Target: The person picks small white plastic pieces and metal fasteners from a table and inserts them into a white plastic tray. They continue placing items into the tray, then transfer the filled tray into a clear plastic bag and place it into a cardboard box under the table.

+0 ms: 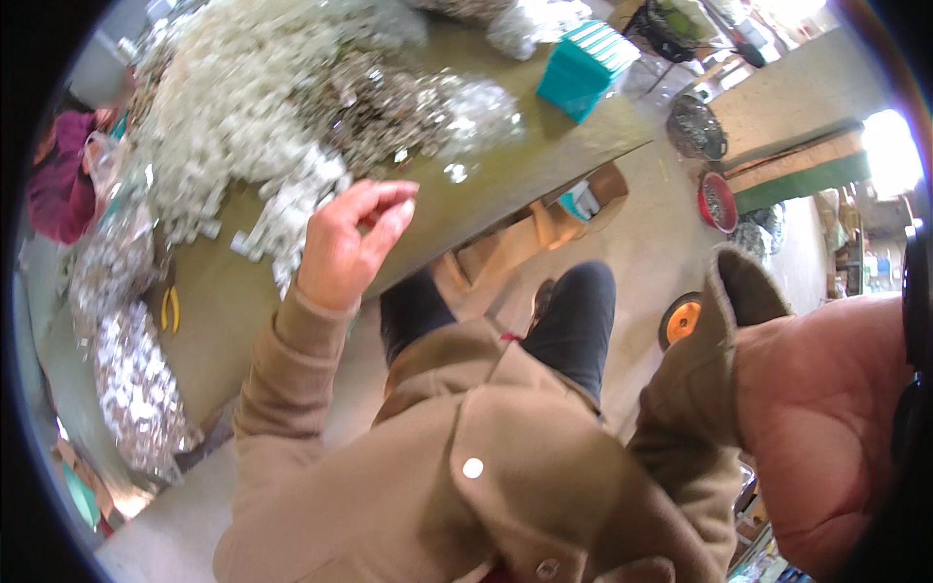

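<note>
My left hand [345,243] hangs over the table's near edge, its thumb and fingertips brought together in a loose pinch. Nothing shows between them. Just beyond it lies a heap of small white plastic-looking pieces [224,107], with a few loose pieces [282,214] nearest the hand. A darker, shiny heap of small pieces [374,112] adjoins it on the right. My right hand [821,418] is raised very close to the camera at the right rim. Its palm side and wrist show, but its fingers are hidden past a dark edge.
On the greenish table [209,321] lie yellow-handled pliers [170,309], a clear bag of shiny pieces [141,389] and a teal plastic basket [583,73]. Below the edge is an open cardboard box [525,233]. A red basin [717,202] and an orange-hubbed wheel [682,319] are farther right.
</note>
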The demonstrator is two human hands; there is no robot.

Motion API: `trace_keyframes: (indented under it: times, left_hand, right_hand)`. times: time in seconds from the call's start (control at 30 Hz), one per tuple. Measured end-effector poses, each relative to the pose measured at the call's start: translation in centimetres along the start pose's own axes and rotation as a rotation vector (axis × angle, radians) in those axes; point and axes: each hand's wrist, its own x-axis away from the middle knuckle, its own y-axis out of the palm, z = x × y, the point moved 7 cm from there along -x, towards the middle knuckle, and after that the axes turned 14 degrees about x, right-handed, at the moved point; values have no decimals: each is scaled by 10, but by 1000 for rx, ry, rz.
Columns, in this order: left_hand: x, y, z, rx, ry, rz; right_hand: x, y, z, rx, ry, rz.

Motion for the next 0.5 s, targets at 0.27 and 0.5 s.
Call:
trace_keyframes:
  times: [0.27,0.5]
  left_hand:
    - [-44,27,-7,36,-148,3]
    - [-40,84,-25,-184,-72,-50]
  right_hand:
    - [61,-6,86,-83,248,148]
    - [103,24,184,-343,428,446]
